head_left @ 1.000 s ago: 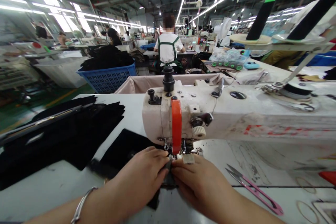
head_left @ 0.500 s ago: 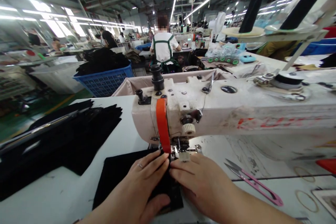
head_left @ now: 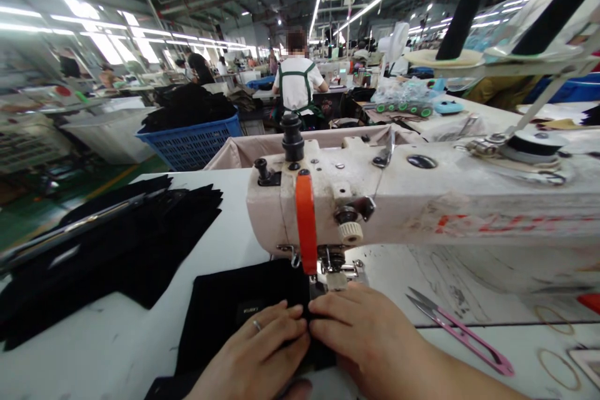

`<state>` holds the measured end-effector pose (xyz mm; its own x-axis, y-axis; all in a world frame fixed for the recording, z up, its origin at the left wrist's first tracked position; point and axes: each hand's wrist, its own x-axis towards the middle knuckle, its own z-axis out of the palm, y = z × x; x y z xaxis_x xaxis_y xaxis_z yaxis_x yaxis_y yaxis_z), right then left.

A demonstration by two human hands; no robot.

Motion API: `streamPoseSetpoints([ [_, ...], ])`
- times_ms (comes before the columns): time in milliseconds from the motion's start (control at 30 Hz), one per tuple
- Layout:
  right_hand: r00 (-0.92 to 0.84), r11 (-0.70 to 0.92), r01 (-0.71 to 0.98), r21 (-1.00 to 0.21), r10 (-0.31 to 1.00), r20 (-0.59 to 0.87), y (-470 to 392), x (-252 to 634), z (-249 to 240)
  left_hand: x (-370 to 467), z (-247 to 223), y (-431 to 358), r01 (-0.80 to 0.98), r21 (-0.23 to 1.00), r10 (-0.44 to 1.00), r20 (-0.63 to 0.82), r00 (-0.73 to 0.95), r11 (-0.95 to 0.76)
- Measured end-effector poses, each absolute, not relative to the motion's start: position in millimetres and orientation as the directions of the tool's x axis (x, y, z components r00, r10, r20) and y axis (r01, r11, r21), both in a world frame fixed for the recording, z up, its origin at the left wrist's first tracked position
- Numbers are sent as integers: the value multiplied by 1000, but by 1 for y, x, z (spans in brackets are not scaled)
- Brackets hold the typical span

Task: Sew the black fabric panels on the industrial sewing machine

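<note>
A piece of black fabric (head_left: pixel 234 290) with a small woven label (head_left: pixel 249 309) lies under the front of a white sewing machine (head_left: pixel 398 200). My left hand (head_left: pixel 267 344), a ring on one finger, presses bent fingers together on the fabric just in front of the presser foot (head_left: pixel 319 287). Close beside it, my right hand (head_left: pixel 360 331) has its fingers curled over the fabric's right edge, fingertips nearly touching those of the left. The fabric under both hands is hidden. An orange guard strip (head_left: pixel 307 225) hangs before the needle area.
Pink thread snips (head_left: pixel 462 331) lie on the table right of my right hand. A stack of black cut pieces (head_left: pixel 107 250) spreads over the left side. Behind the machine are a blue basket (head_left: pixel 197 144) of dark fabric and a seated person (head_left: pixel 297 84). Thread cones (head_left: pixel 462 19) stand at upper right.
Both hands have drawn slightly back toward me; the left hand has slid down the fabric, uncovering the label. My left thumb has tucked lower. The view has shifted a little left.
</note>
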<state>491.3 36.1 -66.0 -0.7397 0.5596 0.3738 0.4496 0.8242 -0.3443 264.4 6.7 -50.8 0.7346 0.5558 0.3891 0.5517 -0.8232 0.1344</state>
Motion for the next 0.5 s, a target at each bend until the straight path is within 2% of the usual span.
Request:
streamPoseSetpoints([
  [100,-740,807,482,-341,584,334,38,490,-68,268,-50,13,566,173,582,406,704,-806],
  [300,-672,733,534,-422,671,314,37,492,-73,271,-49,30,565,262,621,394,677,-782],
  [500,-626,661,625,-416,742,238,40,489,-70,271,-46,49,534,316,620,369,693,-784],
])
